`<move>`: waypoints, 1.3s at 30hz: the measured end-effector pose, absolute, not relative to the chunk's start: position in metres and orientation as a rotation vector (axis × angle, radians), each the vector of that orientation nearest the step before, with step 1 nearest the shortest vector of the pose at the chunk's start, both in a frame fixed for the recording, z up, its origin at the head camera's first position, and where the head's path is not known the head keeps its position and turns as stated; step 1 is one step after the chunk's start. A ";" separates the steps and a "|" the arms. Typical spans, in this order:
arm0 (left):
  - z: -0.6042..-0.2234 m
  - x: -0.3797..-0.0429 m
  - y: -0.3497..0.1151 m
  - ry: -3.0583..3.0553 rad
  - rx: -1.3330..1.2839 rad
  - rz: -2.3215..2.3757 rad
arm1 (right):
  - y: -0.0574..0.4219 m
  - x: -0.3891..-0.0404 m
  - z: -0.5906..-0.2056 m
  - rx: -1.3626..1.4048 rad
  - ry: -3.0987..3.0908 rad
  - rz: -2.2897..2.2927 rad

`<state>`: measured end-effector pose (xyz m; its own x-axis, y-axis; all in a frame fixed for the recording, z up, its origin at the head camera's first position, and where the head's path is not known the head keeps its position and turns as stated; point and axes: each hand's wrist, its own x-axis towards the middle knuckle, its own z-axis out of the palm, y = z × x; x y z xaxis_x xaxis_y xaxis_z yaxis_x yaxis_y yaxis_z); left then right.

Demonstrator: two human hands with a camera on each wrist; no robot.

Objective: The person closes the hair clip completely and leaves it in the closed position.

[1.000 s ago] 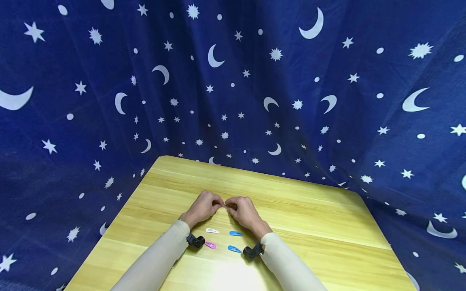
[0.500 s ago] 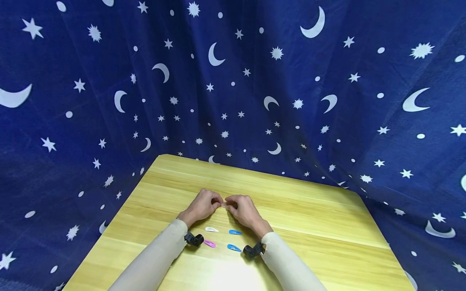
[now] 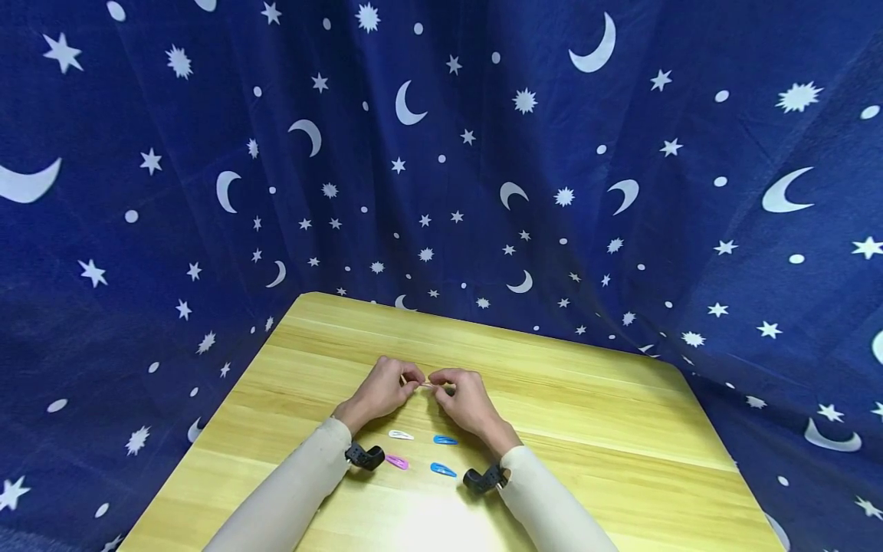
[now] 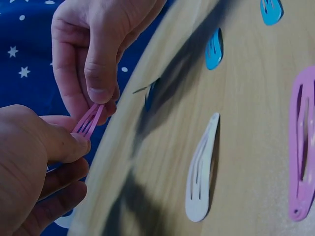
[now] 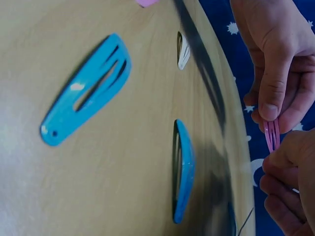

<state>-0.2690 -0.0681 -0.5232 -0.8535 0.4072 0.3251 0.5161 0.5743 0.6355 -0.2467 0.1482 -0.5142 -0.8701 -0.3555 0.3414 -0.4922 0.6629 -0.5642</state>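
Between the two hands, over the far half of the table, is a small pink snap hair clip (image 4: 88, 122). My left hand (image 3: 383, 389) pinches one end with thumb and forefinger. The other end is pinched the same way by my right hand (image 3: 467, 400). In the right wrist view the pink clip's slotted middle shows between the thumbs, while both its tips are hidden under the fingers. Nearer the body, in the head view, lie a white hair clip (image 3: 401, 435), a second pink clip (image 3: 396, 461) and two blue clips (image 3: 444, 440), (image 3: 443, 469).
A dark blue clip (image 4: 151, 94) stands on the table beyond the white one, partly in shadow. The light wooden table (image 3: 586, 429) has rounded far corners. A blue curtain (image 3: 469, 176) with moons and stars hangs behind it. Each wrist wears a black camera (image 3: 366, 457).
Both hands have shifted very slightly away from the body, still holding the pink clip, and more of it now shows between the fingertips. The clips lying on the table have stayed put.
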 end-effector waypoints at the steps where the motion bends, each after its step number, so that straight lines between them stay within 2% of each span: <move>1: -0.522 -0.268 -0.068 -2.655 -0.781 -1.147 | 0.149 -0.246 -0.513 0.686 -2.682 1.000; 39: -0.505 -0.248 -0.063 -2.576 -0.786 -1.202 | 0.150 -0.227 -0.503 0.626 -2.556 1.055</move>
